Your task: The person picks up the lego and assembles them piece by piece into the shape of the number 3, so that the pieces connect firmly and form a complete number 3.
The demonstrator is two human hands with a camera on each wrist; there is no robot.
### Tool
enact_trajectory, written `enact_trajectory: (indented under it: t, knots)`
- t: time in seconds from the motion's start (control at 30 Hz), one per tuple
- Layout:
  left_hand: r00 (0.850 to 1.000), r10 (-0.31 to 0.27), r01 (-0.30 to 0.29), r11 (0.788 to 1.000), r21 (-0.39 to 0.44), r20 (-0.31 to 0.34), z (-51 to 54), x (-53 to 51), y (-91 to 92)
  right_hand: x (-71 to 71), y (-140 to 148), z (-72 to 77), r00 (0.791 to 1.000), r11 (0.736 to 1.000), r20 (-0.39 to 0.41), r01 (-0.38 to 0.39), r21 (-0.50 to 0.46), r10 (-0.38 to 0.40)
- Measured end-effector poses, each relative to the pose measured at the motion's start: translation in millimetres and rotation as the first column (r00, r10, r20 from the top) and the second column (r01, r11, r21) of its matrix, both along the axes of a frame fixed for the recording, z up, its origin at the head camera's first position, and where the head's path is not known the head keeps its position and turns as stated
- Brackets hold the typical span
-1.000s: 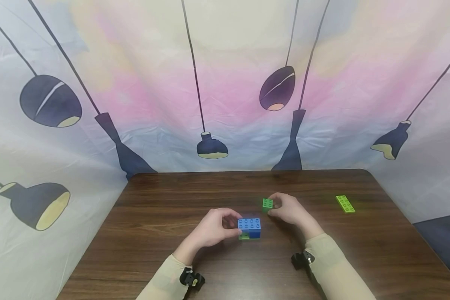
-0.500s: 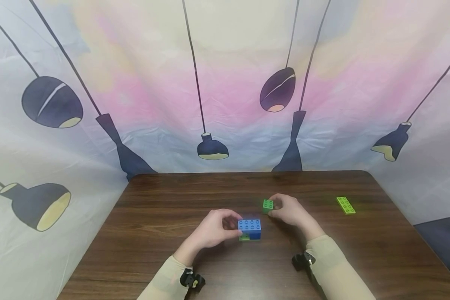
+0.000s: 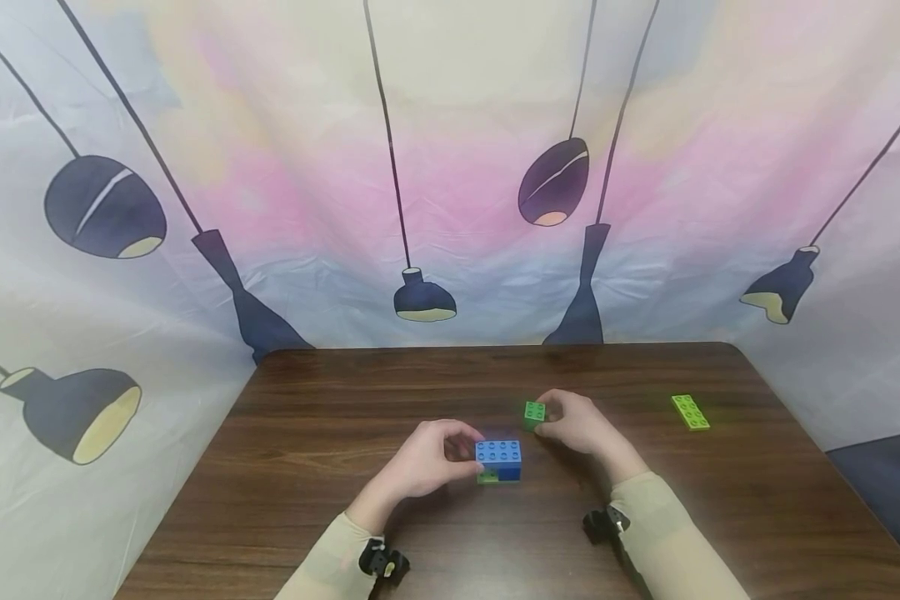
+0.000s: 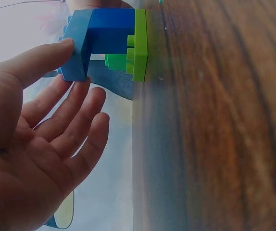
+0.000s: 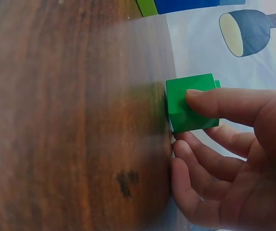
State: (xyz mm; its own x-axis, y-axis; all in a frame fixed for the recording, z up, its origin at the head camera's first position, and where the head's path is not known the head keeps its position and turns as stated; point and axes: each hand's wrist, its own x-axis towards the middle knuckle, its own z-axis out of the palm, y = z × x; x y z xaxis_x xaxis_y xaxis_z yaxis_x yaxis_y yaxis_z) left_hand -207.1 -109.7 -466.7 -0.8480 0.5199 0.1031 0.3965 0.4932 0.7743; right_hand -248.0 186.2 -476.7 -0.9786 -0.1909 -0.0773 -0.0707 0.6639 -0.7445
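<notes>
Brick stack (image 3: 498,451): light-blue eight-stud top, darker blue middle, lime base, upright, mid-table | left hand (image 3: 423,458) pinches its top at 9 o'clock | 1 o'clock: green four-stud brick (image 3: 535,413), pinched by right hand (image 3: 579,423) | farther, 2 o'clock: lime plate (image 3: 691,412)

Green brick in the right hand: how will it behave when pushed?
The green brick probably slides rather than rolls, given its flat, square sides. It looks stiff: its straight edges show no bend. Likely light, judging by its plastic look.

Left fingers (image 4: 67,107) against the upper blue brick (image 4: 81,38)
</notes>
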Motion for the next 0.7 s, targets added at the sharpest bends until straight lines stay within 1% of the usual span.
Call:
enact_trajectory:
  t: [0.7]
  knots:
    - [1.0,0.001,-0.001,1.0,-0.006,-0.001,1.4,0.8,0.1,1.1,-0.4,0.1,0.999,1.0,-0.033,-0.01,0.024,0.011]
